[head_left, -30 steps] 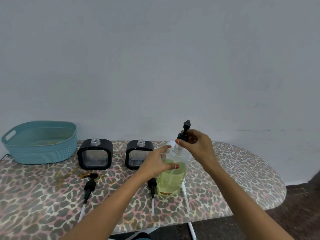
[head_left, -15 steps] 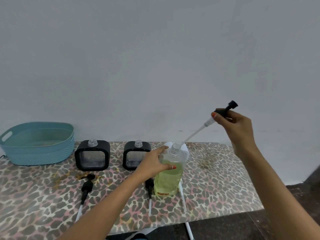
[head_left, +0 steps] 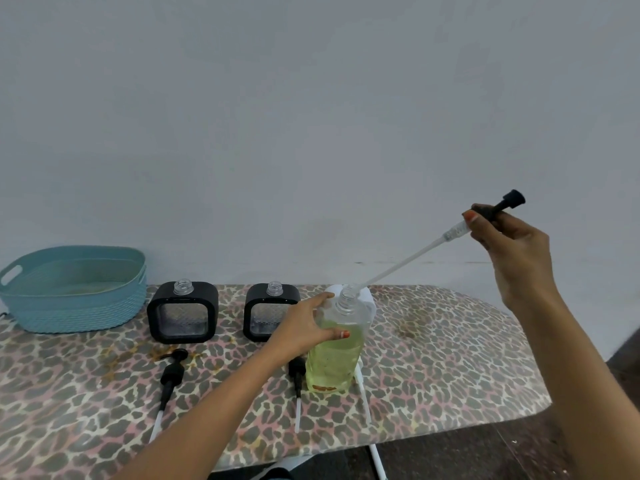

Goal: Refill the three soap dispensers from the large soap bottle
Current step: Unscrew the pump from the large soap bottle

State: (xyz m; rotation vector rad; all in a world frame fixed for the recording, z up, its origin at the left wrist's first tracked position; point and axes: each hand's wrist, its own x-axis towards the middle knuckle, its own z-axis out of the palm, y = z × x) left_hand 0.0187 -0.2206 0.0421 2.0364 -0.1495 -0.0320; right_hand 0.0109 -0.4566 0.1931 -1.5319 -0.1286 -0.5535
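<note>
**Right hand** [head_left: 512,251]: raised over the right half of the table. Thumb and fingers are pinched on the black collar of the held pump [head_left: 504,206]. Its clear dip tube [head_left: 398,270] slants down and to the left, with the lower end at the mouth of the large soap bottle [head_left: 334,358].

**Left hand** [head_left: 304,329]: wrapped round the bottle's shoulder, thumb across the near face. The bottle stands upright on the table, with clear walls, an open neck and yellow-green soap inside.

**White object** [head_left: 370,301]: just behind the bottle and mostly hidden. Its kind cannot be told.

**Dispensers, 2:** black square frames with clear bodies and uncapped necks, side by side at the rear, left of the bottle.
- Left dispenser [head_left: 183,315]
- Right dispenser [head_left: 268,311], partly covered by the left hand

**Loose pumps, 2:** lying flat in front of the dispensers, tubes pointing toward the viewer.
- Left loose pump [head_left: 172,372]
- Right loose pump [head_left: 297,370]

**Basket** [head_left: 74,306]: teal, at the rear left corner.

**Table** [head_left: 450,362]: leopard-print cover with a rounded right end. A brownish stain [head_left: 408,329] lies right of the bottle.

**Room:** plain pale grey wall [head_left: 311,133] directly behind the table, and dark floor [head_left: 485,455] at the lower right.
</note>
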